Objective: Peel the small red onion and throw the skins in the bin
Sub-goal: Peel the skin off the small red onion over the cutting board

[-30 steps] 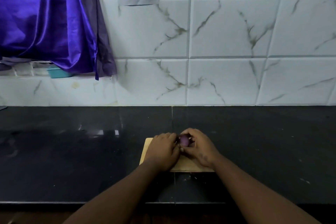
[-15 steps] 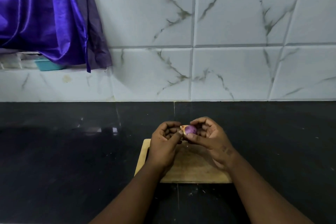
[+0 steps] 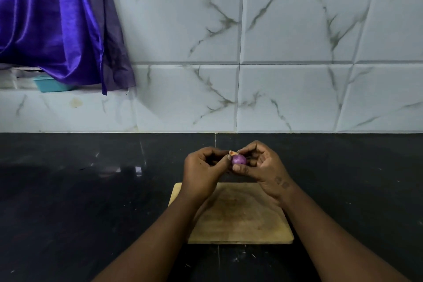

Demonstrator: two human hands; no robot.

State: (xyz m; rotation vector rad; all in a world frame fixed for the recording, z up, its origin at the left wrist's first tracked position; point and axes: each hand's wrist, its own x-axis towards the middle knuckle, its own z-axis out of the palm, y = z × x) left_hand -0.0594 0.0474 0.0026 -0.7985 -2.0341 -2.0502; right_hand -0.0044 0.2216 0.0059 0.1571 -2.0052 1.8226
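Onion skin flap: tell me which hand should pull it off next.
Probably the left hand: its thumb tip sits against the pale skin flap, while the right hand grips the small red onion between thumb and fingers, steadying it.

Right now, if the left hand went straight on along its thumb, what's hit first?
The small red onion; the thumb of the left hand seems to touch its skin end. Beyond it, the right hand, which pinches the onion.

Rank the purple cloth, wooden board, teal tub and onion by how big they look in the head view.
1. purple cloth
2. wooden board
3. teal tub, partly hidden by the cloth and farther off, so its rank is unsure
4. onion, smallest
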